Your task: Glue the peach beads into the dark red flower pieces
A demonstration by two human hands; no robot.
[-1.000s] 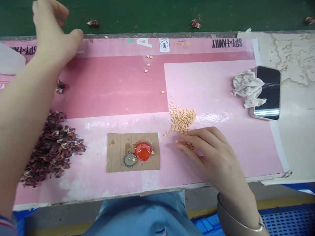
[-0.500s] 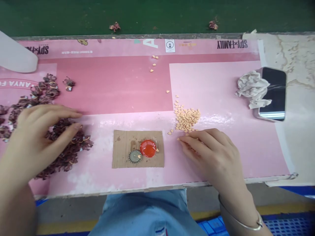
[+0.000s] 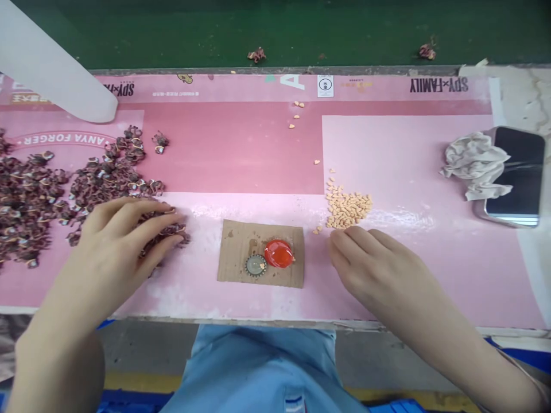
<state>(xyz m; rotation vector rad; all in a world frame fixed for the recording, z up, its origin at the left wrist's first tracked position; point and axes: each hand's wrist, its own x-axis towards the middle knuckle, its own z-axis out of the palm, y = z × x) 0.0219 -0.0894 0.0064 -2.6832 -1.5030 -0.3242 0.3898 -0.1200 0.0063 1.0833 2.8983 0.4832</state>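
My left hand (image 3: 116, 246) lies over the near edge of a heap of dark purple, wire-tied bundles (image 3: 103, 178), palm down. Its thumb and fingers are apart, with some bundles between and under them. My right hand (image 3: 379, 267) is closed in a pinch beside a small pile of yellow heart-like pieces (image 3: 349, 210). Its fingertips are turned away, so what they hold is hidden. Between my hands lies a piece of brown cardboard (image 3: 232, 235). On it sit a shiny red round cap (image 3: 279, 253) and a crimped metal bottle cap (image 3: 255, 265) with a small yellow piece in it.
A crumpled white tissue (image 3: 476, 163) rests partly on a phone (image 3: 516, 178) at the right. A white, round-ended object (image 3: 64, 74) juts in from the upper left. Beyond the pink printed sheet (image 3: 241, 143) is a green surface (image 3: 181, 34) with two purple bits.
The view has shifted left, so things appear farther right. My right hand has drawn closer to the yellow pile, its fingers more tightly bunched. My left hand stays at the bundles.
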